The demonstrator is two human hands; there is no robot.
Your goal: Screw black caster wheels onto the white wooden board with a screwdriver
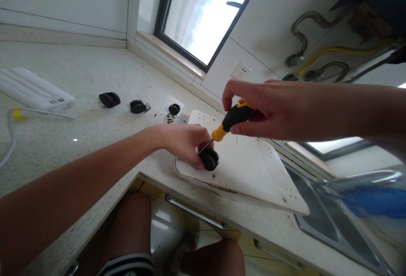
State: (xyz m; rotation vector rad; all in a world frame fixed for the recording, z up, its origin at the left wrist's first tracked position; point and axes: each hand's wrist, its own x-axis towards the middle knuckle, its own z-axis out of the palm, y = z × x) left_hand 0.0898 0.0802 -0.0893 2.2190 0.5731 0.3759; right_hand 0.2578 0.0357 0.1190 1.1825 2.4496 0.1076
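Kitchen counter [95, 136]: left hand [182, 140] pinning castor [209, 159] on white board [253, 170]; right hand [269, 109] gripping screwdriver [231, 119]; advisable: keep tip seated, press straight.

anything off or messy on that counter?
Yes. Small dark debris is scattered beside three loose black caster wheels on the speckled countertop. The white board looks chipped and brown along its near edge, and overhangs the steel sink.

Four casters [209, 159], one screwdriver [233, 118], one board [253, 170]
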